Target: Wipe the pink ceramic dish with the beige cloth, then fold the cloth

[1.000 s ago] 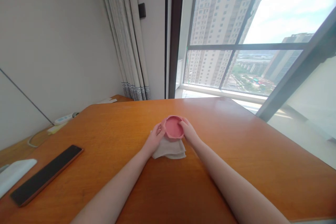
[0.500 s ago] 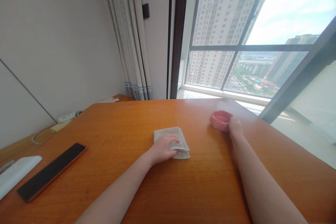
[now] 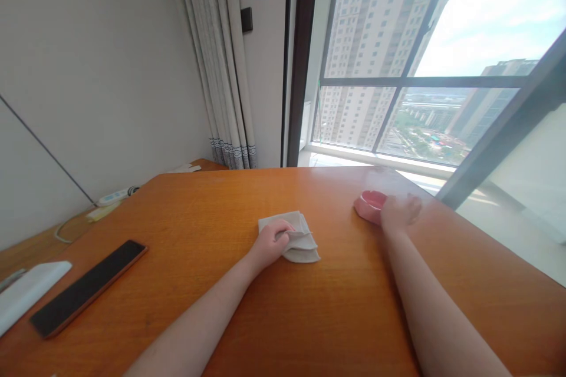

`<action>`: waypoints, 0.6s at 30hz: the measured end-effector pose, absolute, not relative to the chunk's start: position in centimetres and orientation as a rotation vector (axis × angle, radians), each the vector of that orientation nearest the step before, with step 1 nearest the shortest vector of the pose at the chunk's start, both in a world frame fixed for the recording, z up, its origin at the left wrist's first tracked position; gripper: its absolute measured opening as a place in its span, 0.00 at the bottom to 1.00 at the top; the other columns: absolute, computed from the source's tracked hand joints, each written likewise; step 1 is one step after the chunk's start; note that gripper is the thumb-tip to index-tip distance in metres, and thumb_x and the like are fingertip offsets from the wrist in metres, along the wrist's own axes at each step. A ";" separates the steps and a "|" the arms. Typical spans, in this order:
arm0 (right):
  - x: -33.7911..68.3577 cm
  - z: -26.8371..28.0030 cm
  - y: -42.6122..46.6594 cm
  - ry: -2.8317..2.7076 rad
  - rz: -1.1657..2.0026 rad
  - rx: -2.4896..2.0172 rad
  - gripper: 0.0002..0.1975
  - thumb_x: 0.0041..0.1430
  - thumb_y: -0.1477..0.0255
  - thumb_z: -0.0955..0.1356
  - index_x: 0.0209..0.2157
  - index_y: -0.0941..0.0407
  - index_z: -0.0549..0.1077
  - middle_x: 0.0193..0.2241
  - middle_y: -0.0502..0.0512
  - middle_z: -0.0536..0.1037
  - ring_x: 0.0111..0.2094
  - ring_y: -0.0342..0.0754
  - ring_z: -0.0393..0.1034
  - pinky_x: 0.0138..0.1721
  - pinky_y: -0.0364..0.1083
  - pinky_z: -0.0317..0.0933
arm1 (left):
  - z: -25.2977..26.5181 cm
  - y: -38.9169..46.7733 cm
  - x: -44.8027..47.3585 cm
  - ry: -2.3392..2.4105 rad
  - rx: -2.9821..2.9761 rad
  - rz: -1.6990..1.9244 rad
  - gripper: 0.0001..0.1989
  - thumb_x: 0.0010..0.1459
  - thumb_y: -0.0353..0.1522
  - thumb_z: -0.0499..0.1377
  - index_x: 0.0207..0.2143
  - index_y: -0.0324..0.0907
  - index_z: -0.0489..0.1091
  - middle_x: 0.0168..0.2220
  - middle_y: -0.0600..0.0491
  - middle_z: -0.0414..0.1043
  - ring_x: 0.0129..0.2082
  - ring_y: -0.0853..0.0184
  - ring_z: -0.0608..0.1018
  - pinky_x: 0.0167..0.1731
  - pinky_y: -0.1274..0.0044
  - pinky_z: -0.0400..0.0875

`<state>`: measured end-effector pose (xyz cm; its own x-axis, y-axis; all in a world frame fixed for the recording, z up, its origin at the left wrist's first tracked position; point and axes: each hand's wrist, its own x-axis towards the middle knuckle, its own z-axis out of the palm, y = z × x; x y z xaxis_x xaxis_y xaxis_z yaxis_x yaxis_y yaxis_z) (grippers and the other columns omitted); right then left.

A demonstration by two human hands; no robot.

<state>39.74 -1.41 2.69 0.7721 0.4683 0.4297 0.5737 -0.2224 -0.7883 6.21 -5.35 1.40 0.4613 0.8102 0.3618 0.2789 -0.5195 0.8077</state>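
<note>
On the wooden table lies a folded light-grey cloth (image 3: 305,244). My left hand (image 3: 272,242) is closed on its near left part, pinching up a fold between thumb and fingers, while the rest of the cloth lies against the tabletop. Farther off to the right stands a pinkish-red ashtray (image 3: 369,206) with a notched rim. My right hand (image 3: 400,211) is beside it, covering its right edge from this angle. Its blurred fingers are spread away from the ashtray and hold nothing that I can see; whether the hand still touches the ashtray I cannot tell.
At the left of the table (image 3: 212,200) lies a long dark flat object (image 3: 88,288), with a white object (image 3: 33,291) beyond it. A power strip (image 3: 112,197) and its cable are by the wall. A curtain (image 3: 221,59) and large window (image 3: 398,79) stand behind.
My left hand has gone from lying flat on the cloth to gripping a fold of it. My right hand has let go of the ashtray's side and turned its fingers rightward.
</note>
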 end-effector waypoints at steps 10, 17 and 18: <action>19.7 2.8 -7.2 -2.167 0.432 -1.399 0.27 0.58 0.63 0.60 0.58 0.55 0.58 0.55 0.61 0.65 0.55 0.53 0.59 0.55 0.52 0.53 | 1.3 -3.8 4.0 1.548 1.294 1.726 0.07 0.59 0.34 0.44 0.36 0.45 0.59 0.35 0.55 0.66 0.36 0.69 0.70 0.40 0.77 0.67; 21.2 1.1 -5.2 -2.391 0.317 -1.683 0.26 0.59 0.65 0.60 0.59 0.55 0.59 0.62 0.59 0.55 0.62 0.59 0.45 0.60 0.58 0.38 | 1.0 -1.2 0.7 1.888 0.920 1.854 0.17 0.56 0.29 0.45 0.49 0.43 0.54 0.50 0.46 0.63 0.50 0.66 0.70 0.45 0.74 0.67; 21.9 1.2 -4.7 -2.387 0.304 -1.699 0.25 0.59 0.67 0.60 0.58 0.55 0.59 0.62 0.58 0.56 0.62 0.58 0.45 0.60 0.58 0.37 | 1.3 -1.3 0.6 1.905 0.988 1.905 0.19 0.56 0.29 0.46 0.51 0.42 0.52 0.54 0.44 0.59 0.55 0.65 0.66 0.49 0.73 0.65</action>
<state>21.86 -4.66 1.16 -0.3215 0.9461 0.0401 0.9059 0.3196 -0.2778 0.65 -1.29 1.34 -0.7305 0.6270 0.2707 0.2704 -0.0984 0.9577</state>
